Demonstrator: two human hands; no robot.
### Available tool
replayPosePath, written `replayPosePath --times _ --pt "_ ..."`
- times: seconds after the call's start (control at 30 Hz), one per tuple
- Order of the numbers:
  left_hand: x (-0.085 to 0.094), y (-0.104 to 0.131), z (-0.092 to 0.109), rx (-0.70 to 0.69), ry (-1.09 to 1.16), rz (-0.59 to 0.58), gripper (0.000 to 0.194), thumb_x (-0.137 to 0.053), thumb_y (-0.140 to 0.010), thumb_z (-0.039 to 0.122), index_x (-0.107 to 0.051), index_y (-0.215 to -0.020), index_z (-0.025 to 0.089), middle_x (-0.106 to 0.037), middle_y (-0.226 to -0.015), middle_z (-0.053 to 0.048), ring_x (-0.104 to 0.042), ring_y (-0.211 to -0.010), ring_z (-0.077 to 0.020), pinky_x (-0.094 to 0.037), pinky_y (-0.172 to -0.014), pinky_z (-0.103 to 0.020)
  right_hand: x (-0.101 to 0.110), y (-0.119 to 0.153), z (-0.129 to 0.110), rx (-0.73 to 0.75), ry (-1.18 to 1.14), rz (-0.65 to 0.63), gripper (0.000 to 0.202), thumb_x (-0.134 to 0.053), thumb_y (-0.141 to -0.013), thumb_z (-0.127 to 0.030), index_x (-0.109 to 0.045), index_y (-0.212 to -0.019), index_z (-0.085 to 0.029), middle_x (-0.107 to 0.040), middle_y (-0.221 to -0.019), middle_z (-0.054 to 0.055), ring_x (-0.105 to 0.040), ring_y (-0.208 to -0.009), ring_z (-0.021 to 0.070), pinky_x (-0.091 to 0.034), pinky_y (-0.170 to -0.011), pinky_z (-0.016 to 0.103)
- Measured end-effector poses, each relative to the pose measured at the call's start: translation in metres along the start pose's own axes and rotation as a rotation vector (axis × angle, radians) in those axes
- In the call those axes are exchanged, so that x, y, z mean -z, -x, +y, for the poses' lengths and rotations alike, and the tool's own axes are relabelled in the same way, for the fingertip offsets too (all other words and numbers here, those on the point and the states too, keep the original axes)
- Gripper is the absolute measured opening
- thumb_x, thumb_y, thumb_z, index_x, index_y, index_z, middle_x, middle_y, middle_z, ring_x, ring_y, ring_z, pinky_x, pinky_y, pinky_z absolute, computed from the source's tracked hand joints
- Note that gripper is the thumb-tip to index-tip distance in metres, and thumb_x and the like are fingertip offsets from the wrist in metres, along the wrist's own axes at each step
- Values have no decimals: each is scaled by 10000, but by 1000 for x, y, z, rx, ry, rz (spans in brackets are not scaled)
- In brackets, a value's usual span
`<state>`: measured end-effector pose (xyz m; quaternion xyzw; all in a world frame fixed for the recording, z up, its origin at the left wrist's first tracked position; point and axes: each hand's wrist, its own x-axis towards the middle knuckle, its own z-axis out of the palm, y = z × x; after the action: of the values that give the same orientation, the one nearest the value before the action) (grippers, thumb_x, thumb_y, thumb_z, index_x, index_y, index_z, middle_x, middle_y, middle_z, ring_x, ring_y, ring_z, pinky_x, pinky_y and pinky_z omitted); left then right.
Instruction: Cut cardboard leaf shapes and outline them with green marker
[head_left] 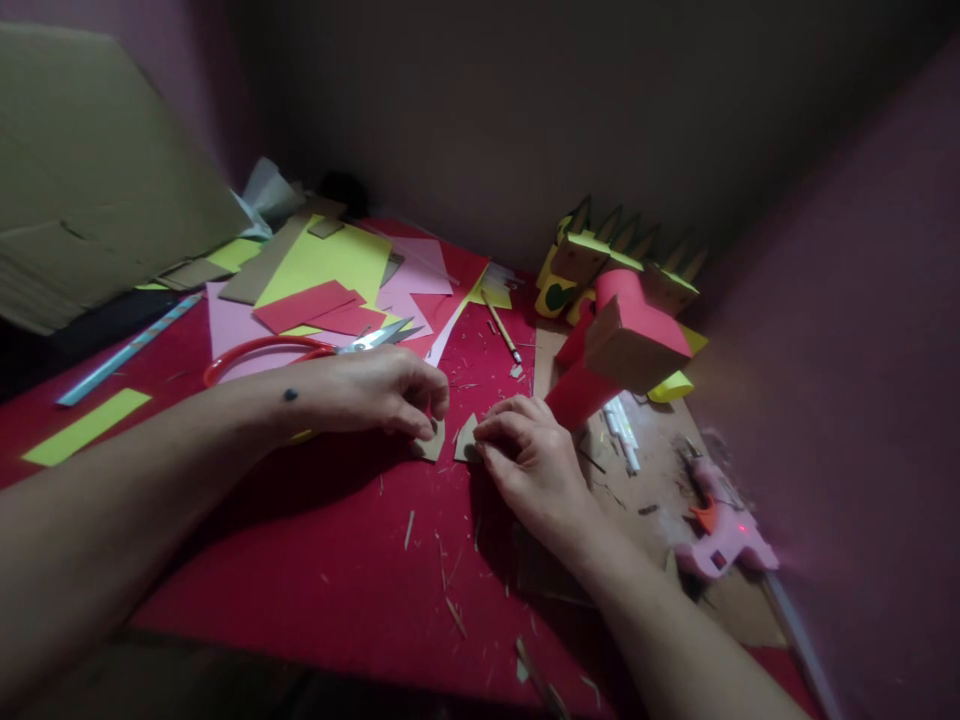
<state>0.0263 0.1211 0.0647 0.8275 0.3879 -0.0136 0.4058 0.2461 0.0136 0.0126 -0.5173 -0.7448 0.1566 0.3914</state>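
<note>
Two small cut cardboard pieces are side by side just above the red tabletop [300, 560], a narrow gap between them. My left hand [375, 392] has its fingers closed on the left cardboard piece [431, 447]. Between the thumb and fingers of my right hand [536, 460] is the right cardboard piece [465, 442], which comes to a point at the top. Scissors [270, 345] with red handles lie beyond my left wrist, their blades apart. Behind my right hand stands a red paper-covered cardboard shape [637, 345].
Coloured paper sheets [330, 260] and a pencil [502, 328] lie at the back. On the right are a pink glue gun [724, 530], white glue sticks [622, 435] and a yellow spiked cardboard model [622, 250]. A ruler-like blue strip [127, 350] and large cardboard [97, 180] are left. Scraps litter the front.
</note>
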Motion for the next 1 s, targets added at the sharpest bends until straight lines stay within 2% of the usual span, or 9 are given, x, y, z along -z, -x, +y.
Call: replayPosePath --times 0.1,0.2,0.37,0.5,0.63,0.8,0.9,1.0 --pt "-9 -4 0 -19 -33 -4 230 -789 -707 402 -660 -822 250 -669 -728 17 -577 -701 -193 -393 -633 -305 -2 -1 0 4 29 -23 116 -730 -907 -97 -795 -937 -188 -772 -995 116 -699 -992 302 -598 -882 470" --pt "-17 -8 -2 -27 -31 17 233 -804 -721 340 -599 -793 257 -598 -660 49 -523 -636 -170 -372 -618 -300 -4 -3 0 -22 85 -110 171 -743 -880 -59 -774 -867 -227 -773 -987 96 -676 -989 301 -584 -902 480" --pt "-17 -7 -1 -34 -22 4 208 -790 -771 317 -604 -843 259 -642 -672 37 -565 -653 -184 -389 -636 -303 -3 -5 0 -49 109 -156 224 -731 -872 -31 -734 -821 -249 -761 -976 73 -655 -975 288 -565 -920 483" --pt "-14 -6 1 -36 -8 1 212 -791 -744 315 -623 -858 252 -657 -726 21 -567 -689 -192 -383 -639 -310 -1 -5 -1 -79 86 -171 187 -732 -874 -60 -745 -840 -243 -734 -974 77 -672 -990 289 -567 -920 477" --pt "-12 -6 -1 -26 49 -29 259 -798 -682 353 -619 -838 249 -619 -706 30 -562 -682 -189 -404 -632 -302 -2 -3 -3 -90 73 -123 145 -728 -884 -95 -768 -869 -234 -698 -936 71 -680 -953 272 -566 -877 444" --pt "-2 -1 -3 -4 118 -55 133 -668 -748 353 -608 -803 248 -663 -706 -2 -590 -641 -188 -451 -622 -301 -3 -1 -3 -72 -24 -28 157 -671 -919 -124 -759 -841 -229 -714 -898 71 -699 -897 250 -565 -829 412" --pt "6 0 -5 27 106 16 151 -646 -807 377 -589 -745 253 -652 -658 -16 -599 -601 -195 -440 -606 -311 -2 -1 1 -109 -68 44 183 -641 -898 -111 -755 -827 -236 -739 -887 71 -713 -873 246 -573 -823 414" --pt "7 -1 -6 87 71 89 192 -669 -831 421 -618 -766 248 -661 -644 -26 -618 -613 -211 -417 -602 -315 -1 -2 2 -153 -100 76 178 -640 -884 -121 -759 -827 -240 -756 -878 72 -723 -863 248 -580 -819 423"
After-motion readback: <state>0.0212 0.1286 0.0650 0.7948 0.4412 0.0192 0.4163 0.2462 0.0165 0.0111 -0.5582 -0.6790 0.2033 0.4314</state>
